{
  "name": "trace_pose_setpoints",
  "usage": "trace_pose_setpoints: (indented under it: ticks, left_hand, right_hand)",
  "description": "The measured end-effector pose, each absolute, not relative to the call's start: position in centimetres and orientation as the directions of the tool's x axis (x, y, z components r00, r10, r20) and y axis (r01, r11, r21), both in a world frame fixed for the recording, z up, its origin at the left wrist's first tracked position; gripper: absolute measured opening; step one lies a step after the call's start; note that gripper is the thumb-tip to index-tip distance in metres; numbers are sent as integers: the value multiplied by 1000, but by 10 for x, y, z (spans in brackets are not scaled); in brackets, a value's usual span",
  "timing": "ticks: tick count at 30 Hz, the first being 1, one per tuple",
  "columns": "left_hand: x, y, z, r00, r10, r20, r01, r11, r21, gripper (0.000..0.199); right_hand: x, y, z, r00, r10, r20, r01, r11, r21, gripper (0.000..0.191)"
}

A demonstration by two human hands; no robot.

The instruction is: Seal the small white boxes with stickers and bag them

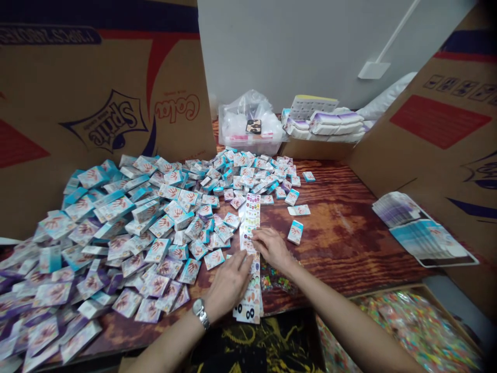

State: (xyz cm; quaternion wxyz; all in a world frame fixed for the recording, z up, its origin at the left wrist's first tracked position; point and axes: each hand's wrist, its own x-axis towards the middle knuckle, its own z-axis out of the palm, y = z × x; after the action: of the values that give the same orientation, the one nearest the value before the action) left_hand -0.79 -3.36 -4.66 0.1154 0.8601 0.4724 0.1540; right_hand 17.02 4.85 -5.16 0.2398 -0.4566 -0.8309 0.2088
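Note:
A long stack of printed sticker strips (253, 215) lies lengthwise on the table in front of me, with rows of small coloured pictures. My left hand (231, 280), wearing a silver watch (201, 313), rests across the strips from the left, its fingers extended over them. From the right comes my right hand (272, 247), its fingers bent and drawn together at the middle of a strip; the fingertips are partly hidden. Small packets with bright coloured pieces (281, 282) lie under my right forearm. Close to the right hand stands a small blue-and-white box (295, 232).
A big heap of small printed boxes (155, 228) covers the left side. Large cartons (108, 77) (438, 129) flank the table (341, 233). Flat box blanks (417, 235) lie at right, a plastic-lined tub (250, 145) stands behind, and a carton of colourful packets (423, 326) sits lower right.

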Motion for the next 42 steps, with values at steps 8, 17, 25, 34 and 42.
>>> trace_pose_setpoints:
  ticks: [8,17,25,34,42]
  left_hand:
    - [-7,-31,-42,518,845,132,772,-528,354,39]
    - [-6,-33,-49,497,860,120,789,-505,350,45]
    - [-8,-33,-26,350,912,216,726,-410,553,38]
    - [1,-14,22,344,833,-434,-507,554,660,47]
    - [6,-9,11,194,912,-362,-170,395,903,42]
  right_hand:
    - [172,49,-47,-471,862,189,702,496,-511,16]
    - [167,44,-62,-433,857,278,642,510,-573,14]
    - [182,51,-26,-289,907,308,642,422,-641,18]
    - [191,-5,53,-604,494,626,411,866,-287,22]
    - [187,-32,55,-692,481,537,271,864,-425,18]
